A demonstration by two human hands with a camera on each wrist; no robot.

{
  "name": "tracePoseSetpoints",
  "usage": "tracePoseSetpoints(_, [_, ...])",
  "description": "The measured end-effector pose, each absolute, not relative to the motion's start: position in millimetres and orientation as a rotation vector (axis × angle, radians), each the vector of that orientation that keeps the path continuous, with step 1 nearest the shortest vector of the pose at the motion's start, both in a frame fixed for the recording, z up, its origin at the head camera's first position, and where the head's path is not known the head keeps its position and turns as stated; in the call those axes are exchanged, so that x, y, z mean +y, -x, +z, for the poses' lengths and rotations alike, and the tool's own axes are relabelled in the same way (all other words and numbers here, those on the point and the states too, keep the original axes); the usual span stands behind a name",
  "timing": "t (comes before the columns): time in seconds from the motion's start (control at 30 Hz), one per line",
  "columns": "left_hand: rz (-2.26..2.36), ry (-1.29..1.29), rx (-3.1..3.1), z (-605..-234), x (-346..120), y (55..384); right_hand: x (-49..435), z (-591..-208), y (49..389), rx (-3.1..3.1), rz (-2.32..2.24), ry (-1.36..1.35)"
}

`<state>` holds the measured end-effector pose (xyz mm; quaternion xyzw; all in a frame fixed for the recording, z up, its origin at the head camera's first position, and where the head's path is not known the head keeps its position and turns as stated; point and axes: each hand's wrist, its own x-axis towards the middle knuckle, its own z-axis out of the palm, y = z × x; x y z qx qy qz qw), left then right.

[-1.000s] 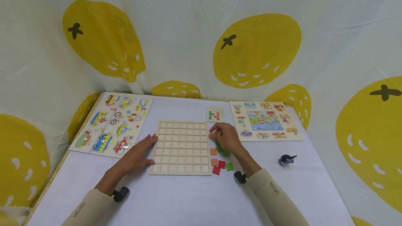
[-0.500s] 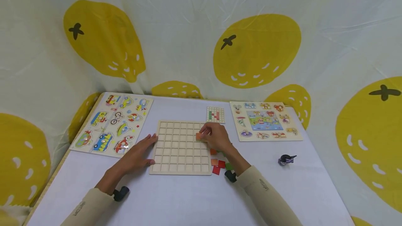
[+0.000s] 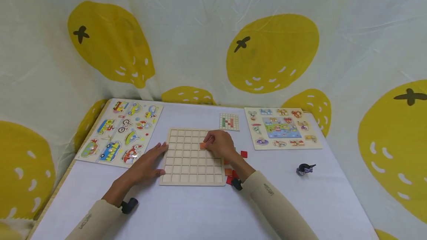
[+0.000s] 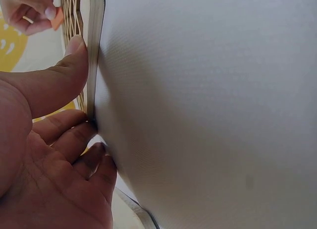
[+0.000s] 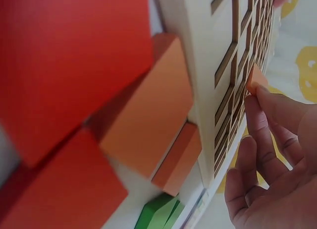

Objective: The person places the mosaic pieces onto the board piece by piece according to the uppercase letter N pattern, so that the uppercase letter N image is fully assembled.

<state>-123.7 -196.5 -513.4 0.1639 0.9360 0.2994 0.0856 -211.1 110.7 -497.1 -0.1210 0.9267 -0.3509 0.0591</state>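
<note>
A square wooden grid board point(image 3: 191, 183) lies on the white-covered table. My right hand point(image 3: 220, 144) pinches an orange square tile point(image 3: 202, 146) between thumb and fingertips over the board's upper right cells; in the right wrist view the tile point(image 5: 256, 79) stands tilted at the grid. I cannot tell whether it touches a cell. At the board's left edge rests my left hand point(image 3: 145, 166), its thumb and extended fingers point(image 4: 74, 140) against the side. Loose tiles lie right of the board: orange point(image 5: 148, 110), red point(image 5: 74, 55) and green point(image 5: 156, 209), partly hidden by my right arm.
A small pattern card point(image 3: 229, 121) with green and red squares lies behind the board. A vehicle puzzle point(image 3: 120, 132) is at left, another picture puzzle point(image 3: 283, 128) at back right. A small dark object point(image 3: 305, 169) sits on the right. A lemon-print curtain hangs behind.
My right hand has moved left from the loose tiles onto the board, carrying the orange tile. A red tile shows beyond my right wrist. The left hand stays at the board's edge.
</note>
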Motion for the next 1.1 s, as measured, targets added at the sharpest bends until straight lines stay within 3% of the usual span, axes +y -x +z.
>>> tracePoseSetpoints(0.57, [0.873, -0.453, 2.795, -512, -194, 123, 110, -496, 210, 2.816, -1.003, 0.357])
tracePoseSetpoints(1.1, [0.877, -0.454, 2.790, -513, -196, 125, 164, -489, 187, 2.763, -1.113, 0.219])
